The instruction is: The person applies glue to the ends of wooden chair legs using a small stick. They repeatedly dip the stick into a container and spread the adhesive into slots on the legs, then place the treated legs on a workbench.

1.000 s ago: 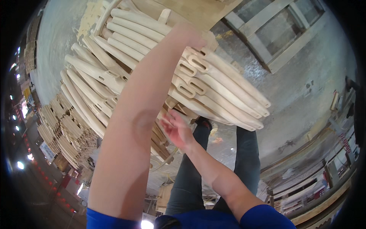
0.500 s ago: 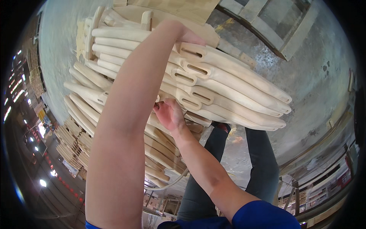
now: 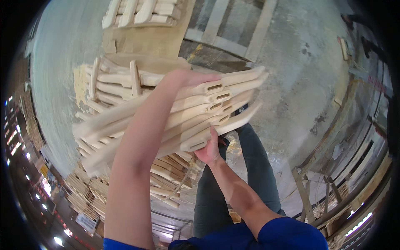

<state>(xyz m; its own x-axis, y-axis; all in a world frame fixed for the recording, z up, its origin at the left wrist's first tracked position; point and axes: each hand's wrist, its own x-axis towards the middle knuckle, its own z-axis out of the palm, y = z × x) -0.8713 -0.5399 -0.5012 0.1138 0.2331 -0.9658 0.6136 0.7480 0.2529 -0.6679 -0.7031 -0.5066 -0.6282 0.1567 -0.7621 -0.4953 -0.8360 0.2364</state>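
Note:
Several pale, curved wooden pieces with long mortise slots, like chair legs (image 3: 196, 106), lie side by side as one bundle between my hands. My left hand (image 3: 193, 78) is wrapped over the far edge of the bundle, its fingers partly hidden. Against the near edge presses my right hand (image 3: 208, 151), thumb up on the lowest slotted piece and the other fingers underneath. The bundle slants from lower left to upper right, above a stack of similar wooden pieces (image 3: 112, 91). My left forearm covers part of its left half.
More wooden pieces (image 3: 168, 175) are stacked beneath the bundle, near my legs. At the far side another stack (image 3: 143, 14) rests by a cardboard sheet (image 3: 146, 41). A wooden pallet (image 3: 214, 21) lies on the concrete floor (image 3: 306, 79); timber racks stand at the right.
Both hands have closed on the bundle, and its pieces are lifted off the stack and tilted, right ends raised. My right hand came from beside the stack to the bundle's near edge.

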